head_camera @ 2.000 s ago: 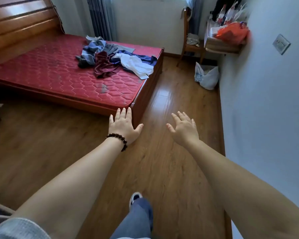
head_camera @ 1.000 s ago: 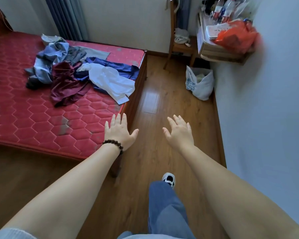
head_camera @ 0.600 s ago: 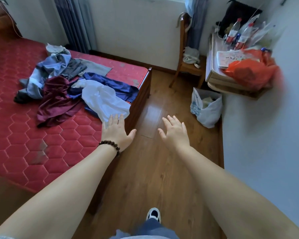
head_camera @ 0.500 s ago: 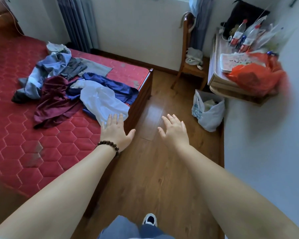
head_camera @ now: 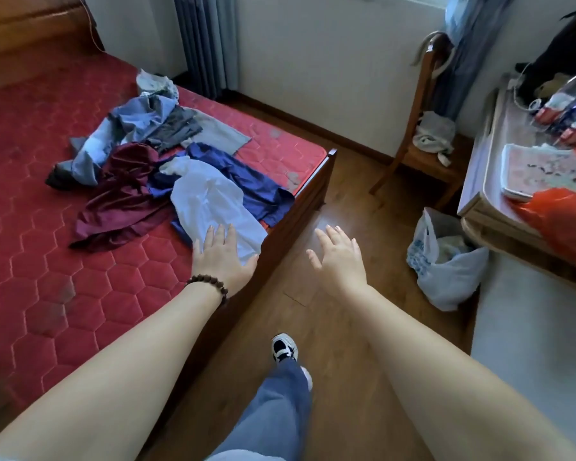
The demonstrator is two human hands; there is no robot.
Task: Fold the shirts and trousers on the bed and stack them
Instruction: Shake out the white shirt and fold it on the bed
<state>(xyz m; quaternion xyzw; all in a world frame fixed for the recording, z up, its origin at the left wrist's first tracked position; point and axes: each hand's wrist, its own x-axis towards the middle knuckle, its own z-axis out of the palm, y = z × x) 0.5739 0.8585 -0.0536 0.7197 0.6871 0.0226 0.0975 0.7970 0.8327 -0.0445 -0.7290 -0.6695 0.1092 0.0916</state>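
Your left hand [head_camera: 223, 259] is stretched out palm down with the fingers straight and close together, holding nothing. Its fingertips [head_camera: 219, 231] overlap the near end of the white shirt [head_camera: 210, 204] in the view, right at the corner of the bed [head_camera: 47, 277]; whether they actually touch the cloth you cannot tell from this angle. A dark bead bracelet [head_camera: 210, 285] sits on that wrist.

Your right hand [head_camera: 338, 257] is also empty, fingers straight and slightly spread, and it hangs over the wooden floor [head_camera: 340, 201] just off the bed's foot end, apart from every garment.

The clothes lie in one loose, unfolded heap on the red quilted mattress near the bed's far corner. The white shirt is the nearest piece, running from the heap toward your left hand. Under and beside it lies a dark blue garment [head_camera: 246, 181], reaching toward the bed's edge. To the left of the white shirt is a maroon garment [head_camera: 120, 201]. Farther back lie a light blue shirt [head_camera: 127, 128] and grey trousers [head_camera: 197, 131], partly overlapping.

Your foot in a black-and-white shoe [head_camera: 284, 347] stands on the floor between your arms. A white plastic bag [head_camera: 446, 264] sits on the floor to your right, near a wooden chair [head_camera: 423, 151].
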